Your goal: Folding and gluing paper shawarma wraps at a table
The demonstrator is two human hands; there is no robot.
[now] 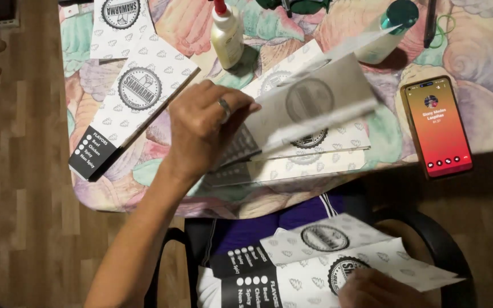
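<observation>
My left hand (206, 125) reaches over the table edge and grips the near end of a white printed paper sleeve (320, 105). That sleeve is lifted and motion-blurred above a small stack of like sleeves (326, 162). On its ring finger my left hand wears a ring. My right hand (378, 291) lies low at the frame's bottom on two more paper sleeves (315, 268) on my lap. Its fingers are curled onto the top one. Another folded sleeve (129, 105) with a black end lies flat left of my left hand.
The table wears a pastel shell-patterned cloth (486, 57). A glue bottle (226, 37) with a red tip stands at the back, and a clear bottle (386, 31) with a teal cap to its right. A lit phone (437, 128) lies at the right. Below is a black chair rim (446, 251), and wooden floor (18, 188) to the left.
</observation>
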